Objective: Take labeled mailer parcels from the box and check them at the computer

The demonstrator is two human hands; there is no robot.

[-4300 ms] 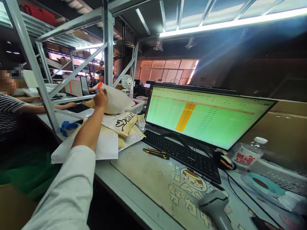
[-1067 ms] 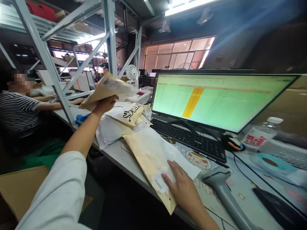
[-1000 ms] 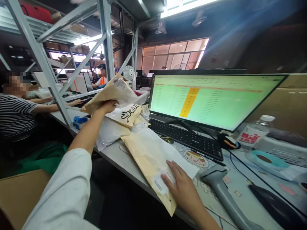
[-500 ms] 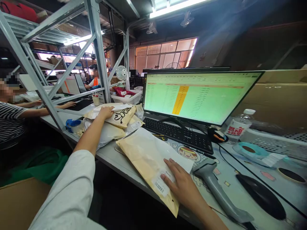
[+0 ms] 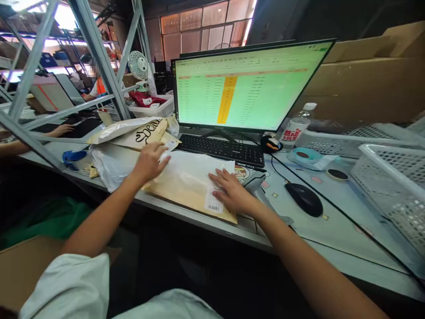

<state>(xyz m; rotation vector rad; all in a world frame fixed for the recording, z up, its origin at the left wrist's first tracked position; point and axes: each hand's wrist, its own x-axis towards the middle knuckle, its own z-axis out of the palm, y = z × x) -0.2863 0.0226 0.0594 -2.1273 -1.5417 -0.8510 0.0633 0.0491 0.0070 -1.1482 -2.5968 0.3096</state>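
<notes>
A flat plastic mailing bag with a white and cream front (image 5: pixel 186 177) lies along the desk's front edge, a barcode label (image 5: pixel 213 200) near its right end. My right hand (image 5: pixel 230 190) rests on that right end, fingers spread beside the label. At the bag's left end is my left hand (image 5: pixel 150 163), fingers apart and nothing held; whether it touches the bag I cannot tell. Just beyond it is a pile of similar bags, the upper one with black lettering (image 5: pixel 148 132). A grey handheld barcode scanner (image 5: pixel 262 192) lies behind my right wrist, partly hidden.
A keyboard (image 5: pixel 221 149) and monitor (image 5: pixel 239 88) stand behind the bag. To the right are a black mouse (image 5: pixel 303 199) with its cable, a water bottle (image 5: pixel 295 126) and white baskets (image 5: pixel 392 177). A metal rack post (image 5: pixel 99 57) rises at left, near a blue tape dispenser (image 5: pixel 75 157).
My left hand has moved off the pile, right and toward me, to the front bag. That bag now lies more parallel to the desk edge. My view has tilted down and right.
</notes>
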